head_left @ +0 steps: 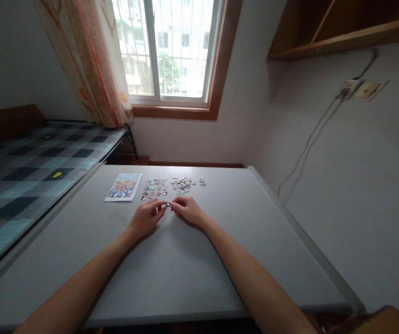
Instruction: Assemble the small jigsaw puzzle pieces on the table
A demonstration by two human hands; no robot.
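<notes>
Between my two hands is a small dark blue and white jigsaw puzzle piece (169, 204), pinched at the fingertips just above the table. My left hand (148, 216) grips its left side with thumb and forefinger. From the other side my right hand (187, 209) pinches it; whether it is one piece or two joined is too small to tell. Just beyond my left hand, puzzle pieces lie spread in a loose block (155, 188). A denser heap of pieces (182, 184) lies beyond my right hand, and a few pieces (202, 181) sit apart on its right.
A printed colourful picture sheet (123, 187) lies left of the pieces on the pale table (171, 278). A bed with a checked cover (46, 157) stands along the left side. The wall with a socket and cable (350, 88) is at the right, below a wooden shelf (345, 35).
</notes>
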